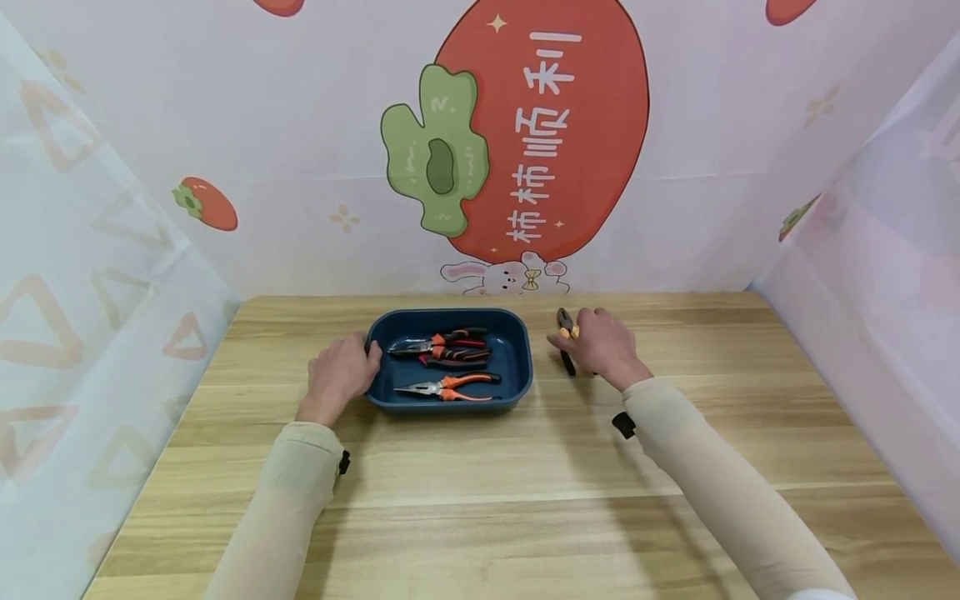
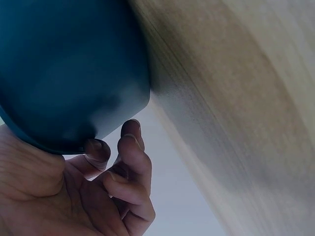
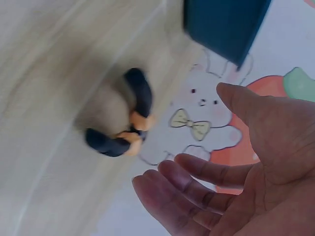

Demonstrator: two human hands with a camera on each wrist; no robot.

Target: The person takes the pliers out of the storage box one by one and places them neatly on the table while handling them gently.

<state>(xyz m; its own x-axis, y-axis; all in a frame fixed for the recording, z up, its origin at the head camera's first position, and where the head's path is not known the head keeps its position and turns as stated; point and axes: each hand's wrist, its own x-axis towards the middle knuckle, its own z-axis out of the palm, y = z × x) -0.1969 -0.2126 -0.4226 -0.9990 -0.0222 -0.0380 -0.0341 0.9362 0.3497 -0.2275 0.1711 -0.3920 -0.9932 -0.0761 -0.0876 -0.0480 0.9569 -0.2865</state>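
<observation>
My left hand (image 1: 337, 377) grips the left end of a blue rectangular tray (image 1: 525, 358), with the thumb at its rim. From the left wrist, curled fingers (image 2: 133, 152) show against the tray's outer wall (image 2: 74, 64). Inside lie long-nose pliers (image 1: 448, 386) with orange handles and, behind them, more pliers (image 1: 453, 357) with black, orange and red handles. Over another pair of pliers (image 1: 567, 320), right of the tray, hovers my right hand (image 1: 602, 343). Its fingers are spread and relaxed in the right wrist view, apart from those pliers' black-and-orange handles (image 3: 142, 96).
The wood-grain table (image 1: 480, 517) carries the tray and the loose pliers. A white backdrop (image 1: 300, 125) with a large persimmon print (image 1: 600, 125) rises at its back edge. Fabric walls (image 1: 90, 292) stand along both sides.
</observation>
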